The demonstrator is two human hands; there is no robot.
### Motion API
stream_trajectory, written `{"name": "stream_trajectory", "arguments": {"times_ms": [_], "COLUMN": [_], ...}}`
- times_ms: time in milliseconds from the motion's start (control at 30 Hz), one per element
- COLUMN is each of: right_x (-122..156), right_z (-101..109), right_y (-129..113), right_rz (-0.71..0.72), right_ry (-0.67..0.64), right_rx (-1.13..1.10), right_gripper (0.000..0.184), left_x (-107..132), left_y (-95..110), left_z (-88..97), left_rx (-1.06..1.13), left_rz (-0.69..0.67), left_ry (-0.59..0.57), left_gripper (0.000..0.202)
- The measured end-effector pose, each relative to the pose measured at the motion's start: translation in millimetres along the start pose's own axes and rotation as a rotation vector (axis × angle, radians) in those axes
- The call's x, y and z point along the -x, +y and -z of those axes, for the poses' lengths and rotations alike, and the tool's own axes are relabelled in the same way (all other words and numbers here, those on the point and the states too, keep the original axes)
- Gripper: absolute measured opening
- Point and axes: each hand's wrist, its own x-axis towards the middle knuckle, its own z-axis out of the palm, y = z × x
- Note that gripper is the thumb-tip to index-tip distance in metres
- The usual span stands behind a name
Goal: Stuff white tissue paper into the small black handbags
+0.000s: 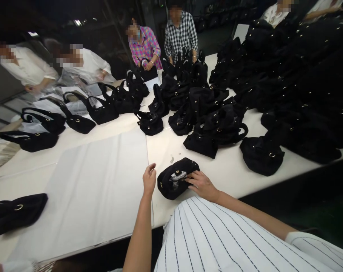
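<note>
A small black handbag [169,189] lies at the table's near edge, right in front of me. Its mouth faces up, showing a pale lining and a gold-coloured snap. My right hand [201,185] grips the bag's right rim, with the fingertips at the opening. Just left of the bag, my left hand [149,180] is raised apart from it, fingers loosely bent and nothing visible in them. Beyond the bag, other black handbags [201,145] stand in a cluster, and one more handbag [262,156] sits to the right.
Large white sheets [103,189] cover the white table [165,151] on the left. A black handbag [18,211] lies at the near left. A high heap of black bags [287,75] fills the right side. Several co-workers [145,45] stand along the far side, handling bags.
</note>
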Motion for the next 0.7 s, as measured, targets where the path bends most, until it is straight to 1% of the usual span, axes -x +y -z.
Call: {"name": "stream_trajectory", "arguments": {"times_ms": [33,67,100,133,167,200,267,333,400,467,567,700], "right_x": [-5,-9,-13,-17,-19,-21,-22,-22,-20,-18,-15,-12], "right_z": [-1,-2,-3,-5,-7,-9,-14,-18,-21,-21,-22,-26], "right_y": [-2,-4,-5,-6,-6,-5,-4,-2,-1,-2,-1,4], "right_rz": [0.0,0.002,0.006,0.012,0.017,0.019,0.014,-0.003,-0.028,-0.057,-0.09,-0.071], "right_ry": [-0.014,-0.028,-0.039,-0.046,-0.049,-0.048,-0.041,-0.028,-0.007,0.029,0.101,0.174], "right_rx": [0.023,0.049,0.074,0.098,0.117,0.131,0.137,0.134,0.132,0.13,0.102,0.044], "right_gripper": [0.031,0.033,0.037,0.04,0.043,0.044,0.041,0.035,0.03,0.027,0.025,0.023], "left_x": [-7,-13,-18,-21,-23,-25,-27,-28,-27,-25,-17,-2], "left_y": [15,28,38,45,49,51,50,48,48,49,48,44], "left_z": [-3.0,-7.4,-12.4,-17.5,-22.0,-25.8,-31.2,-35.6,-40.4,-45.2,-50.2,-53.8], "left_rx": [-0.013,-0.031,-0.06,-0.091,-0.119,-0.142,-0.191,-0.267,-0.347,-0.389,-0.304,-0.138], "left_rz": [-0.038,-0.043,-0.038,-0.036,-0.039,-0.047,-0.08,-0.145,-0.225,-0.261,-0.226,-0.142], "left_ry": [-0.167,-0.331,-0.466,-0.563,-0.628,-0.668,-0.695,-0.69,-0.661,-0.633,-0.622,-0.613], "left_gripper": [0.029,0.027,0.025,0.023,0.022,0.023,0.029,0.036,0.034,0.026,0.022,0.017]}}
